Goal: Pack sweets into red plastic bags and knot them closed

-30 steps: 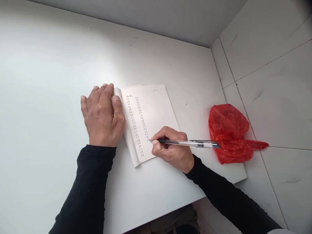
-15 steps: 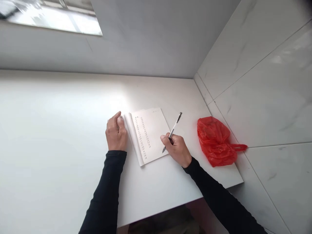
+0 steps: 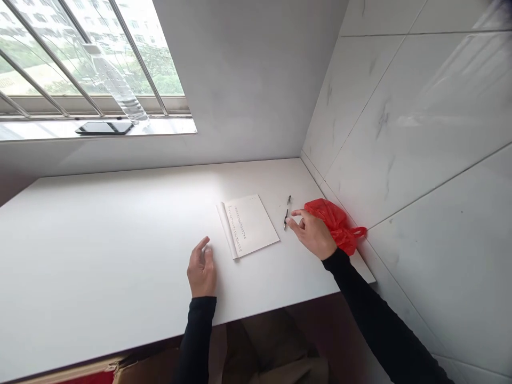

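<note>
An open notebook [image 3: 259, 226] lies on the white table [image 3: 120, 256], its cover folded back along the left side and two columns of small handwritten numbers on the page. To the right of it a clear pen with black ends [image 3: 286, 220] rests on the table. My right hand [image 3: 314, 234] is just beside the pen, thumb and forefinger apart, holding nothing; whether a fingertip touches the pen is hard to tell. Left of the notebook's lower corner, my left hand [image 3: 202, 271] is loosely curled with fingers apart, empty, near the table's front edge.
A red plastic bag [image 3: 332, 216] sits behind my right hand, by the marble-tiled wall [image 3: 400, 133]. On the windowsill are a water bottle [image 3: 120, 90] and a dark phone [image 3: 104, 128]. Cardboard [image 3: 148, 365] shows under the table's front edge.
My right hand has let go of the pen, which now lies on the table right of the notebook. My left hand has drawn back from the notebook. The view has tilted up, showing the window.
</note>
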A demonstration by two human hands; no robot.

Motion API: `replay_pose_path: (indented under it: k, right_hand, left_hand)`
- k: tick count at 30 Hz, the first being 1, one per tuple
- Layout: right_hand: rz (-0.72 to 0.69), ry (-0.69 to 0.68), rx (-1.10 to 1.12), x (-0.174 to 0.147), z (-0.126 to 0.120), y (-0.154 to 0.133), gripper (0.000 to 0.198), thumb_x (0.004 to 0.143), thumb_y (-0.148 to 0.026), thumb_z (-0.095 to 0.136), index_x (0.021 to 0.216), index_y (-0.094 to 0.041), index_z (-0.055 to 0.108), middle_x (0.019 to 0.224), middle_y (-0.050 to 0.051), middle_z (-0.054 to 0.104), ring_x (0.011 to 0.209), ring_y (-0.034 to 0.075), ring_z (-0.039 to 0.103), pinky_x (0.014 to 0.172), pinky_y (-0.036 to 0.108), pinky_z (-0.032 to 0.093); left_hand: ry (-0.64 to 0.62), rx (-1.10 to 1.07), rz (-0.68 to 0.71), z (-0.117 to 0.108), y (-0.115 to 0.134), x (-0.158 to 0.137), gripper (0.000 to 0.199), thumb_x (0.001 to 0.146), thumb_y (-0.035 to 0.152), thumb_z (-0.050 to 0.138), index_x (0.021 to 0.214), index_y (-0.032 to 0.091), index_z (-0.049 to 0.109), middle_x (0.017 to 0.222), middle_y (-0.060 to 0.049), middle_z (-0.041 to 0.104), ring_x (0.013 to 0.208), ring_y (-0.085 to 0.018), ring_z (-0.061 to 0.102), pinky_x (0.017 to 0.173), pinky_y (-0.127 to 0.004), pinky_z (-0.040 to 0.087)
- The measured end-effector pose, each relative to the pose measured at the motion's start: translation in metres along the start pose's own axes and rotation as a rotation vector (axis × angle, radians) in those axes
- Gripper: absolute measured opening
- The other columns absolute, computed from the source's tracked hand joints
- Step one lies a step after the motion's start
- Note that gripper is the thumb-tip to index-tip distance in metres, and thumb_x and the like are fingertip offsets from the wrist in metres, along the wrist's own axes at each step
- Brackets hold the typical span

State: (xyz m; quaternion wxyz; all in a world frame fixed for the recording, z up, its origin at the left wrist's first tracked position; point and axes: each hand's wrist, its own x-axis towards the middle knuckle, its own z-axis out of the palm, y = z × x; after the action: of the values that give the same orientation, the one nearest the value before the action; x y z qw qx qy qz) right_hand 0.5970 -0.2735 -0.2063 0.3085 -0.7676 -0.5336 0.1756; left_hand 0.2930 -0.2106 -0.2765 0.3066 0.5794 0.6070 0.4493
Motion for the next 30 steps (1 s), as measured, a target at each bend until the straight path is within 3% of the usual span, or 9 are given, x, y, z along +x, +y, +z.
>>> replay_pose_path:
  k: [4,6,8,11,14,17,21,26,30]
  right_hand:
    - [0.005,0.237,-0.028,-0.034,-0.026,0.025,0.051,0.099,-0.058,0.046,0.131,-0.02,0.06,0.105,0.011,0.07,0.106,0.028,0.065,0.092,0.044,0.052]
    - [0.031,0.339,-0.083,-0.047,-0.032,0.048,0.055,0.096,-0.052,0.05,0.137,-0.016,0.057,0.132,0.019,0.061,0.132,0.035,0.049,0.111,0.055,0.039]
    - [0.065,0.348,-0.137,-0.056,-0.032,0.071,0.061,0.091,-0.047,0.055,0.142,-0.013,0.053,0.143,0.023,0.053,0.139,0.041,0.041,0.115,0.062,0.031]
    - [0.095,0.203,-0.151,-0.067,-0.027,0.093,0.05,0.09,-0.039,0.054,0.132,-0.013,0.061,0.119,0.019,0.068,0.115,0.037,0.061,0.1,0.056,0.048]
    - [0.076,0.072,-0.11,-0.076,-0.017,0.092,0.033,0.096,-0.035,0.046,0.114,-0.018,0.069,0.095,0.01,0.073,0.088,0.025,0.07,0.082,0.039,0.057]
    - [0.039,0.043,-0.111,-0.078,-0.008,0.08,0.033,0.098,-0.035,0.046,0.118,-0.021,0.069,0.108,0.009,0.072,0.1,0.024,0.068,0.09,0.035,0.056]
    - [0.067,0.099,-0.191,-0.071,-0.006,0.08,0.049,0.093,-0.027,0.05,0.14,-0.017,0.058,0.135,0.018,0.058,0.13,0.037,0.051,0.109,0.053,0.042]
    - [0.091,-0.031,-0.171,-0.073,-0.012,0.087,0.028,0.091,-0.022,0.05,0.111,-0.017,0.068,0.102,0.012,0.069,0.101,0.029,0.065,0.092,0.044,0.05]
    - [0.095,-0.146,-0.085,-0.092,-0.01,0.067,0.018,0.095,-0.029,0.049,0.101,-0.021,0.064,0.094,0.006,0.07,0.086,0.022,0.067,0.079,0.035,0.051]
  left_hand:
    - [0.002,0.009,-0.04,-0.014,-0.005,-0.038,0.034,0.096,0.041,0.051,0.127,0.035,0.064,0.141,-0.004,0.064,0.137,-0.029,0.055,0.119,-0.051,0.042]
    - [0.011,0.009,-0.049,-0.02,-0.008,-0.056,0.034,0.095,0.042,0.051,0.126,0.036,0.065,0.141,-0.004,0.063,0.137,-0.029,0.054,0.119,-0.051,0.042]
    - [0.021,0.004,-0.059,-0.023,-0.007,-0.074,0.035,0.094,0.042,0.052,0.125,0.033,0.065,0.14,-0.005,0.063,0.138,-0.03,0.053,0.12,-0.051,0.041]
    - [0.018,-0.011,-0.069,-0.019,0.004,-0.103,0.039,0.095,0.046,0.051,0.127,0.026,0.064,0.141,-0.009,0.062,0.138,-0.032,0.052,0.12,-0.055,0.038]
    - [-0.107,-0.038,-0.021,-0.001,0.027,-0.135,0.04,0.098,0.047,0.051,0.129,0.026,0.063,0.14,-0.009,0.062,0.133,-0.03,0.056,0.117,-0.054,0.042]
    - [-0.303,-0.066,0.051,0.021,0.049,-0.162,0.034,0.1,0.043,0.051,0.129,0.031,0.066,0.139,-0.006,0.062,0.133,-0.026,0.056,0.115,-0.049,0.046]
    - [-0.437,-0.071,0.092,0.04,0.062,-0.178,0.035,0.104,0.038,0.044,0.132,0.033,0.064,0.139,-0.007,0.061,0.134,-0.023,0.056,0.113,-0.047,0.047]
    - [-0.48,-0.061,0.099,0.044,0.057,-0.178,0.036,0.105,0.035,0.041,0.135,0.033,0.06,0.14,-0.008,0.058,0.133,-0.023,0.055,0.109,-0.048,0.051]
    - [-0.473,-0.053,0.116,0.045,0.052,-0.178,0.04,0.106,0.032,0.041,0.144,0.033,0.051,0.145,-0.008,0.053,0.138,-0.022,0.049,0.115,-0.05,0.046]
